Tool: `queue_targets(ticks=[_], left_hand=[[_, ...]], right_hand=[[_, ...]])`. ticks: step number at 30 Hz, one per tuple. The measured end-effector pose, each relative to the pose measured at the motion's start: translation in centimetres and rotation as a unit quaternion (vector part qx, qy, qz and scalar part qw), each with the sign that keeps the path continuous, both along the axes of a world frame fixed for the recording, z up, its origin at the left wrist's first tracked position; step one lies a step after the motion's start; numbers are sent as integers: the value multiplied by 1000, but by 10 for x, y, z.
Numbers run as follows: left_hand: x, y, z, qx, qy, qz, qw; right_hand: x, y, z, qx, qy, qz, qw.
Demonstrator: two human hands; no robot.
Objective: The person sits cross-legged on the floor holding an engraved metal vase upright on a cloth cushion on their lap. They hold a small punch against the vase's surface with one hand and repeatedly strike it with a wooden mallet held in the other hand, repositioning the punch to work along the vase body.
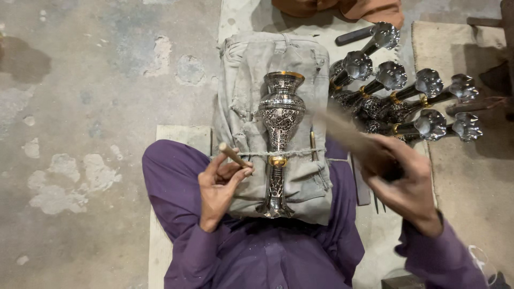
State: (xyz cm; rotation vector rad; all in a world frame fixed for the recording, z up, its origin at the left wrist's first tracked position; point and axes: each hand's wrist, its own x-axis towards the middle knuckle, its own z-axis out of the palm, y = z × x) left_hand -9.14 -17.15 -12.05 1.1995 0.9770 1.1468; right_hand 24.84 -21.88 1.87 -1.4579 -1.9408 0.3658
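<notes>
Engraved silver-and-gold metal vase (280, 140) tied onto grey cloth cushion (243, 80).
Left hand (218, 188), at 9 o'clock, grips wooden-handled chisel (233, 155); right hand (402, 179), at 3 o'clock, grips blurred mallet (348, 134).

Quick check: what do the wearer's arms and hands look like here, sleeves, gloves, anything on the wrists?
Both arms wear long purple sleeves reaching the wrists. Left hand and right hand are bare: no gloves, rings or watch visible. The right hand is motion-blurred, so fine detail there is unclear.

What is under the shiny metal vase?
The vase lies on a folded grey cloth pad, tied down by a string across its neck. The pad rests over the person's purple-clothed lap. What is inside the pad is hidden.
</notes>
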Motion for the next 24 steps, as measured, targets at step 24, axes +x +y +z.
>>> queue_targets(ticks=[24], left_hand=[[25,40,46,109,92,-336,931]], right_hand=[[-2,-32,-78,-93,176,-45,979]])
